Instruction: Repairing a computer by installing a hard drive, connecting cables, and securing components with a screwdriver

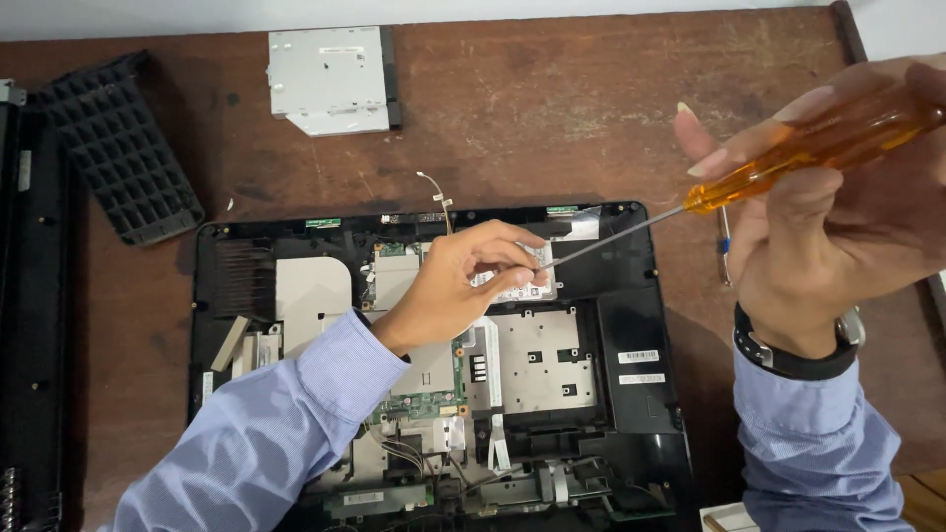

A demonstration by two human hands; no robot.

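An opened laptop chassis (631,325) lies on the brown table, its circuit board (426,389) and metal shields exposed. My left hand (455,291) rests over the upper middle of the chassis, fingertips pinched at a small silver drive (522,288) beside the screwdriver's tip. My right hand (838,227) is raised at the right and grips a screwdriver (788,163) with an amber handle; its thin shaft slants down left to the drive. What the left fingertips hold is too small to tell.
A silver optical drive (330,79) lies at the table's far edge. A black ribbed plastic panel (118,148) sits at the upper left, beside a long black part (30,315) along the left edge. A small blue-handled tool (725,251) lies right of the chassis.
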